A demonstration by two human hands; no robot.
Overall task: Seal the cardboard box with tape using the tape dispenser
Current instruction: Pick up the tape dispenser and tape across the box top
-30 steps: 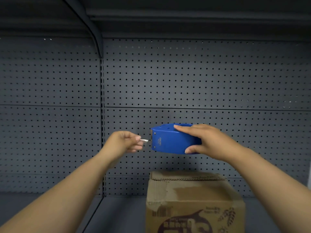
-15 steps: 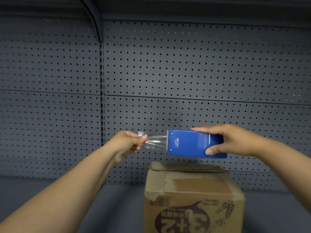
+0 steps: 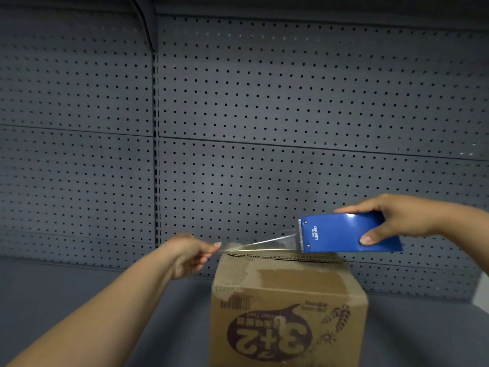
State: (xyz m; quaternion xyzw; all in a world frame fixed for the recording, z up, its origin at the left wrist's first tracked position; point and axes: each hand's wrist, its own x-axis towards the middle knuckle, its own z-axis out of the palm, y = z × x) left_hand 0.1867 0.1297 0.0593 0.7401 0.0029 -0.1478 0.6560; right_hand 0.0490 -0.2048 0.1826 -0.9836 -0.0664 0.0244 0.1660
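Note:
A brown cardboard box (image 3: pixel 288 311) with a dark printed logo stands on the grey shelf, its top flaps closed. My right hand (image 3: pixel 397 217) grips a blue tape dispenser (image 3: pixel 344 233) just above the box's back right top edge, serrated blade facing left. A strip of clear tape (image 3: pixel 262 243) stretches from the blade leftward and slightly down. My left hand (image 3: pixel 189 254) pinches the tape's free end beside the box's upper left corner.
A dark grey pegboard wall (image 3: pixel 264 102) rises behind the box. The grey shelf surface (image 3: pixel 66 290) extends left and right of the box. A vertical slotted upright (image 3: pixel 156 154) divides the back panels.
The hands have drawn apart, so the tape strip is much longer. The dispenser moved right and down toward the box top; my left hand dropped to the box's left corner.

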